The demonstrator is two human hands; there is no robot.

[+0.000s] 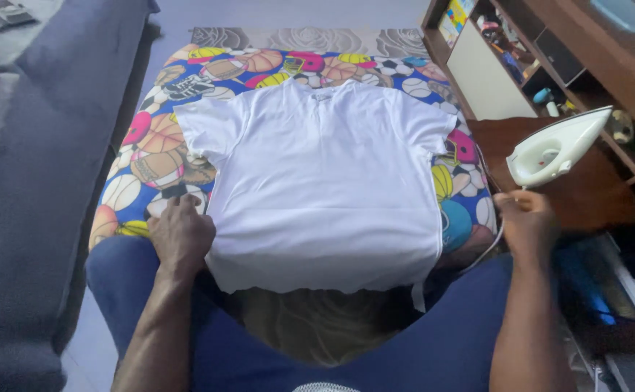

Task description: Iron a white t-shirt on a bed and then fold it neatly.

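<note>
Surface: sports-ball patterned sheet (pixel 150 156) spread on floor.
Left hand (pixel 181 234): fingers curled, knuckles down, pressing shirt's lower left edge.
Right hand (pixel 526 221): fingers closed around cord (pixel 486 252).
White T-shirt (pixel 325 181): flat, centred on sheet.
Iron (pixel 557 147): upright, just above right hand.

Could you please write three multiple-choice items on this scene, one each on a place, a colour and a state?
1. Where is the iron?
A. on the shirt
B. right of the shirt, on a brown surface
C. on the sofa

2. What colour is the shirt?
A. white
B. red
C. black

3. How does the shirt lie?
A. rolled up
B. folded in half
C. spread flat on the patterned cloth

Answers: 1 B, the iron stands tipped up beyond the right hand, off the shirt. 2 A, it is plain white. 3 C, both sleeves are spread out, with the left hand at its lower left edge.
</note>
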